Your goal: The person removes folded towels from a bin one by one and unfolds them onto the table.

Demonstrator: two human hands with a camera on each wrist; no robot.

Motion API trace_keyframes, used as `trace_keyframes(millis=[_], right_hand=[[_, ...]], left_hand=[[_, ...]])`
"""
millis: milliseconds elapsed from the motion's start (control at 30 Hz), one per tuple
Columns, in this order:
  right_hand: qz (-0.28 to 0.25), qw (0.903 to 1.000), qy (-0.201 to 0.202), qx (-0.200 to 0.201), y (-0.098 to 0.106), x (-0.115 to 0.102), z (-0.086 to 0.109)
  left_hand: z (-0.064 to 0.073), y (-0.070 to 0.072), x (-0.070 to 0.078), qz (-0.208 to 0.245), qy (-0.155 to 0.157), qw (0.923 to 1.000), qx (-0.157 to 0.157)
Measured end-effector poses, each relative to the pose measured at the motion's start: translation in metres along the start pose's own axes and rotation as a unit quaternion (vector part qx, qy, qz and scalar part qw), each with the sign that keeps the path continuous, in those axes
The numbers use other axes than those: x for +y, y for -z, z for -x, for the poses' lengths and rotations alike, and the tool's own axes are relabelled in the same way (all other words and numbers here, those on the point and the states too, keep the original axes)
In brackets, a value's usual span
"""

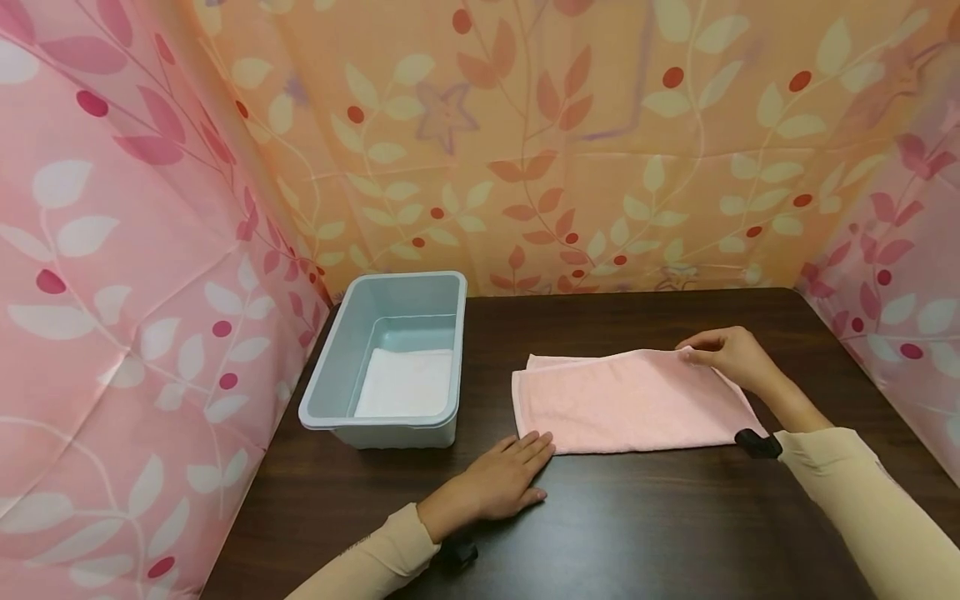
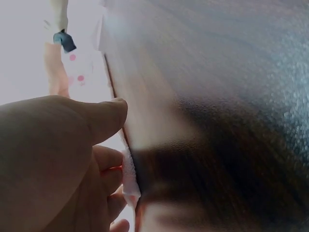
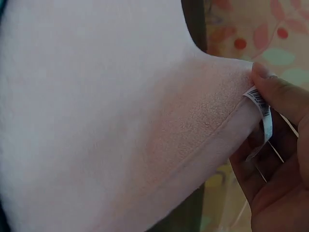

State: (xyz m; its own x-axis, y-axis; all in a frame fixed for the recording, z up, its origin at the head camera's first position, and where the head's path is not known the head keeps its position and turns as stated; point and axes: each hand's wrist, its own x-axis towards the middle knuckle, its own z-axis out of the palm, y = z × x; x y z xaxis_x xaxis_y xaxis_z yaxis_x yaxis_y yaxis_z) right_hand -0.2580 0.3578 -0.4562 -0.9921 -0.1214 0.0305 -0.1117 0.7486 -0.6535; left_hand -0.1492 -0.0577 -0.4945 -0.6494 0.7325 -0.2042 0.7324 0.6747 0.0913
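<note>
A person's left hand [image 1: 501,482], its cream sleeve [image 1: 367,557] nearest the camera, lies palm down on a dark wood-grain table [image 1: 637,533], fingers extended and fingertips touching the near left corner of a folded pink towel [image 1: 630,404]. The towel is spread on the tabletop, right of a pale blue tub [image 1: 375,422]. At the towel's far right corner, the right hand [image 1: 731,357] pinches the fabric between thumb and fingers beside a white printed label [image 3: 264,112]. Inside the tub, 1 white cloth [image 1: 405,385] lies flat. Behind the table hangs an orange leaf-patterned curtain [image 1: 525,142].
</note>
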Motion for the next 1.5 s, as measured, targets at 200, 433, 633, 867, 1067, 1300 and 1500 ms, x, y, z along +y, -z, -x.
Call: trace_keyframes(millis=[200,433,633,867,1067,1300,1500], right_hand=[[-0.024,0.9989,0.040,-0.011,-0.013,-0.030,0.027],[-0.061,0.9856,0.153,-0.039,-0.030,-0.062,0.061],[-0.099,0.9687,0.210,-0.087,-0.039,-0.068,0.084],[-0.170,0.9394,0.195,-0.225,-0.047,-0.055,0.102],[-0.179,0.9215,0.204,-0.278,-0.061,-0.042,0.108],[-0.154,0.9165,0.225,-0.292,-0.076,-0.034,0.110],[-0.135,0.9167,0.231,-0.297,-0.080,-0.033,0.109]], left_hand=[[0.000,-0.001,-0.001,0.006,0.001,1.0000,-0.003],[0.000,0.000,0.000,0.013,0.001,0.9999,-0.003],[-0.001,-0.001,-0.001,0.014,0.002,0.9999,-0.004],[-0.001,-0.002,-0.001,0.018,0.002,0.9998,-0.004],[-0.001,-0.002,-0.002,0.015,0.004,0.9999,-0.004],[-0.001,-0.002,-0.002,0.013,0.006,0.9999,-0.004],[0.000,-0.001,-0.001,0.017,0.007,0.9998,-0.006]])
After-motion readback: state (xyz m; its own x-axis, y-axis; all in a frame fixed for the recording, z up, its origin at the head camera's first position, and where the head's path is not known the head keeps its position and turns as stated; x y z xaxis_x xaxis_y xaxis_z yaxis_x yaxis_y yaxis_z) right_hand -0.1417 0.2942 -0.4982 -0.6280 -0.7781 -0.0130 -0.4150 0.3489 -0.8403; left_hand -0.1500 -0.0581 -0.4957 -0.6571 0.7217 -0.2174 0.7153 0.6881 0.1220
